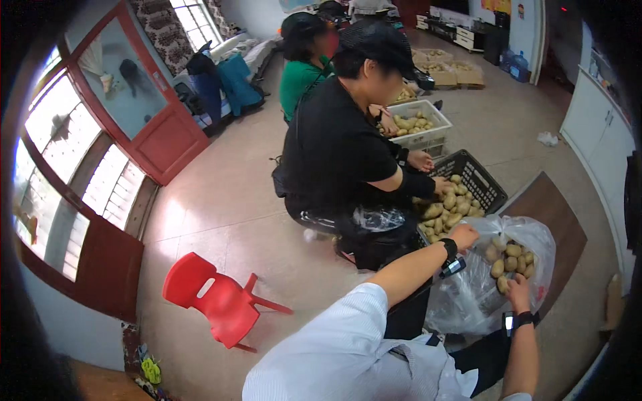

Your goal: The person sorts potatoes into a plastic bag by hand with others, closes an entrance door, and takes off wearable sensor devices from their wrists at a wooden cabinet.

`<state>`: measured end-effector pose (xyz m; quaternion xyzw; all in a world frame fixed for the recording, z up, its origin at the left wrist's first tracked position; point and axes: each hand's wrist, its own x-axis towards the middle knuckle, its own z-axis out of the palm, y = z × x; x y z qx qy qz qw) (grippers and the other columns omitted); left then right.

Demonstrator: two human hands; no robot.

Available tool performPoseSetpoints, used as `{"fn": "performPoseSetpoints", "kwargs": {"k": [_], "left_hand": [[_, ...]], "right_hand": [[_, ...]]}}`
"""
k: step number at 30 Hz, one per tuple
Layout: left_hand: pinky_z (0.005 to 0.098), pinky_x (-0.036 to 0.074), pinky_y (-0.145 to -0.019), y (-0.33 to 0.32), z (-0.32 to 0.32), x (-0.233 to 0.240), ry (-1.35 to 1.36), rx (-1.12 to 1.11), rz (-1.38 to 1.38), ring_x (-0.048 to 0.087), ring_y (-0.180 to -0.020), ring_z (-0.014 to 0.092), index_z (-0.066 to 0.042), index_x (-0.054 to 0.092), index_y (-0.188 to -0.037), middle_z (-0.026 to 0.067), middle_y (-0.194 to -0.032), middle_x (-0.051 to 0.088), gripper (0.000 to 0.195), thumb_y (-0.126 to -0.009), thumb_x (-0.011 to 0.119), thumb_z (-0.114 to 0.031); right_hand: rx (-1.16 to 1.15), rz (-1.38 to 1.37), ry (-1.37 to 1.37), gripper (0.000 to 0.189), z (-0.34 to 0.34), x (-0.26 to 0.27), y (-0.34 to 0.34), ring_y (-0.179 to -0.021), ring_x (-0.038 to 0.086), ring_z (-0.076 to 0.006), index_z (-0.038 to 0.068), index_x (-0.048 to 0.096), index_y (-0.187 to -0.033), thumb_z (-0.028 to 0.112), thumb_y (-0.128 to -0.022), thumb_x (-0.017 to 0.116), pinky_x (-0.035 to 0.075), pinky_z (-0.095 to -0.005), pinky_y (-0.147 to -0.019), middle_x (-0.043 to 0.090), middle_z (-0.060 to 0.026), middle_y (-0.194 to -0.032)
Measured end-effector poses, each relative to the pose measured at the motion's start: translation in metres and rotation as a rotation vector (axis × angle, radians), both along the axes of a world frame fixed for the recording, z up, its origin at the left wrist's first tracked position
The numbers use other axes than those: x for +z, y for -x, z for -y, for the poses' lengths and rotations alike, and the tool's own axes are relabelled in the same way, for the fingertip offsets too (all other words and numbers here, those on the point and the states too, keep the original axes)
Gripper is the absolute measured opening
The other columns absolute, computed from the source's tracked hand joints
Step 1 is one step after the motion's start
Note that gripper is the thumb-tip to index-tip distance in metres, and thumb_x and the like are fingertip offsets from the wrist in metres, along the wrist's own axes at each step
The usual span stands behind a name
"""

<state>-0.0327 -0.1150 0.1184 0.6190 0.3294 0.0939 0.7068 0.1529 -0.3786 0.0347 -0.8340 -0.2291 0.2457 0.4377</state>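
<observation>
A clear plastic bag (466,301) stands before me with its mouth spread, and several potatoes (511,263) lie inside. At the bag's far left rim, my left hand (464,237) has its fingers closed on the plastic. My right hand (518,294) reaches into the mouth from the near side, its fingers around a potato (503,284). Just beyond my left hand is a black plastic crate (484,178) heaped with more potatoes (454,205). Both my wrists carry dark bands with small devices.
A person in black (341,145) crouches at the crate, one hand on its potatoes. Another in green (302,82) sits behind, near a white crate (436,128) of potatoes. A red plastic chair (225,306) stands left; a brown board (556,225) lies by the bag. White cabinets (597,125) line the right.
</observation>
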Motion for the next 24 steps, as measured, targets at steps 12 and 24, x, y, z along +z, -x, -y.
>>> {"fn": "performPoseSetpoints", "kwargs": {"k": [12, 24], "left_hand": [[0.0351, 0.052, -0.052, -0.027, 0.024, -0.012, 0.229, -0.318, -0.061, 0.062, -0.067, 0.020, -0.005, 0.057, -0.098, 0.0074, -0.091, 0.059, 0.023, -0.086, 0.056, -0.024], [0.0347, 0.055, -0.051, -0.075, 0.010, -0.018, 0.361, -0.348, -0.129, 0.065, -0.066, 0.020, -0.005, 0.057, -0.102, 0.0056, -0.088, 0.060, 0.023, -0.088, 0.056, -0.024]], "right_hand": [[-0.031, 0.605, 0.251, 0.052, -0.022, 0.031, 0.041, -0.117, 0.046, -0.0394, -0.003, 0.046, -0.125, 0.017, -0.079, 0.061, 0.037, -0.0433, -0.100, 0.047, -0.0236, -0.127], [-0.067, 0.704, 0.495, 0.059, -0.028, -0.006, 0.030, -0.118, 0.042, -0.0396, 0.004, 0.042, -0.128, 0.012, -0.075, 0.067, 0.042, -0.0480, -0.095, 0.044, -0.0211, -0.127]]}}
